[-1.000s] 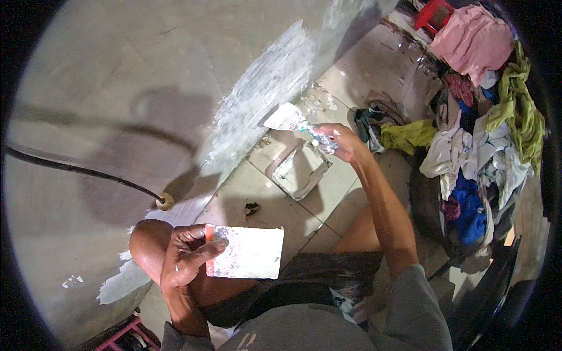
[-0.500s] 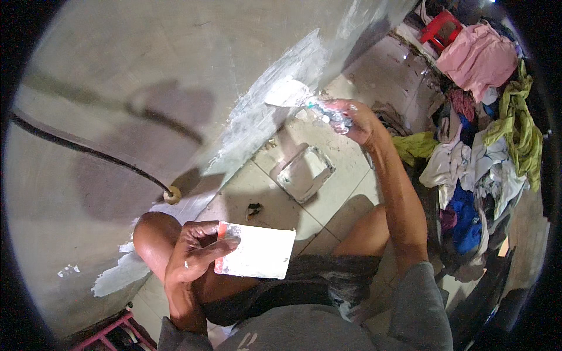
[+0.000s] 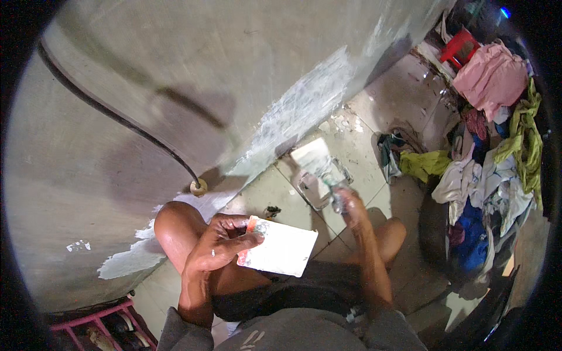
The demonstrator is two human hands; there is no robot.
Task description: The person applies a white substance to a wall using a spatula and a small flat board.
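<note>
My left hand (image 3: pixel 219 244) grips a flat rectangular putty spreader (image 3: pixel 287 248) by its orange edge, thumb on top. White paste covers its face, held over my lap. In my closed right hand (image 3: pixel 355 212) is a putty knife (image 3: pixel 312 153), its broad blade coated white and pointing toward the wall. The knife hangs over a paste-smeared rectangular container (image 3: pixel 308 192) on the floor, hiding part of it. Along the foot of the grey wall (image 3: pixel 193 52) runs a white smeared patch (image 3: pixel 304 93).
A dark cable (image 3: pixel 117 117) hangs by the wall, ending in a round pale fitting (image 3: pixel 199 187). Heaped clothes (image 3: pixel 468 181) and a red plastic stool (image 3: pixel 460 49) lie to the right. A pink rack (image 3: pixel 99 322) stands at lower left. Dark debris (image 3: pixel 271 212) dots the tiles (image 3: pixel 257 196).
My right hand has brought the putty knife away from the wall patch, down and nearer to me, over the container. The left hand keeps its hold on the spreader. The view has shifted slightly.
</note>
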